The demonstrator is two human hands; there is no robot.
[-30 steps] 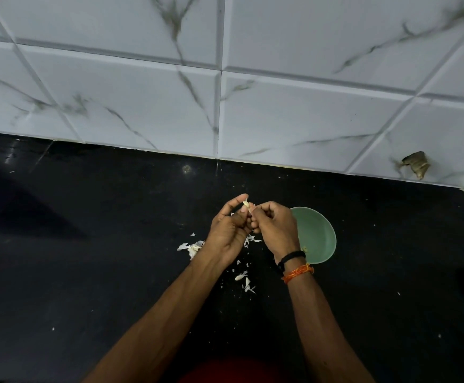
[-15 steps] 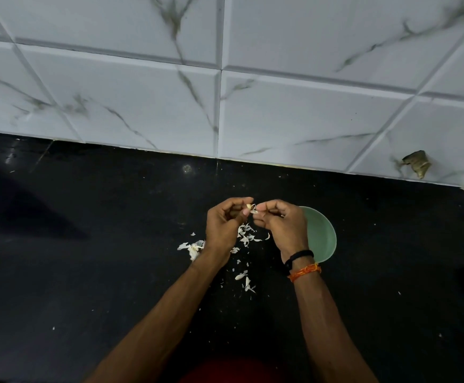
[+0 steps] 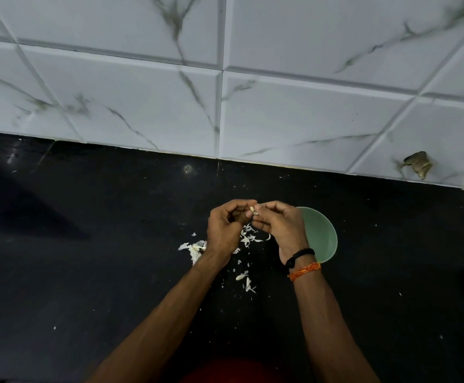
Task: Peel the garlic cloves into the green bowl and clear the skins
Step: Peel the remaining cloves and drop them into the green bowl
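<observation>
Where both hands (image 3: 253, 228) meet | pinching apparently a garlic clove (image 3: 252, 208) | no writing legible

The scene is dim and bluish overall; the pale tiled wall (image 3: 294, 106) from 10 to 2 o'clock takes most of the light, evenly and without glare; the black table (image 3: 87, 258) swallows detail, with a small round reflection (image 3: 188, 169) near 12 o'clock and a broad soft shadow at 9 o'clock; tile lines bow toward the edges from wide-angle distortion; focus is fairly sharp centrally, with slight softness at the corners.
</observation>
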